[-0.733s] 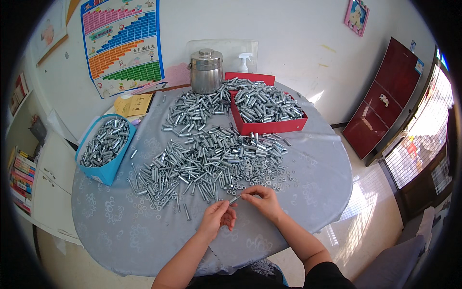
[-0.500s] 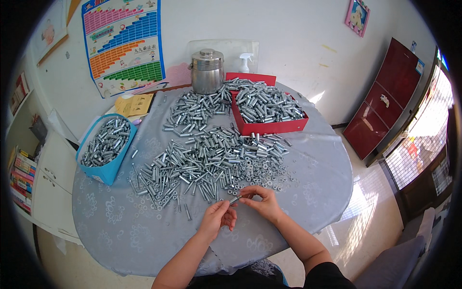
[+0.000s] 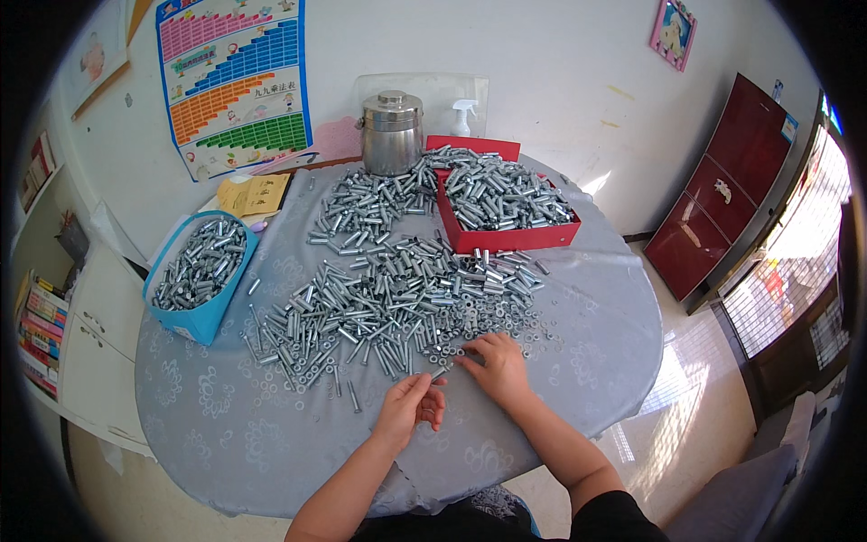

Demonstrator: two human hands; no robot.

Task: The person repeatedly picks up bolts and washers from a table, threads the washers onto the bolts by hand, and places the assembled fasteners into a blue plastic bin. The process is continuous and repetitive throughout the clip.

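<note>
Holding a small metal bolt (image 3: 437,372) between its pinched fingertips, the left hand (image 3: 411,406) sits near the front edge of the round table (image 3: 226,452), which is covered with a grey patterned cloth. The bolt's long axis runs from the left fingertips up and to the right, its free end pointing at the right hand (image 3: 495,366). The right hand lies palm down just beside that end, fingers curled narrow at the near edge of the loose pile of bolts and washers (image 3: 397,303); whether it grips a small part cannot be told. The right hand is the nearer one to the pile, which spreads away from both hands toward the far side. A red tray (image 3: 515,237) of bolts stands beyond the pile; a blue bin (image 3: 199,316) stands well apart on the left.
</note>
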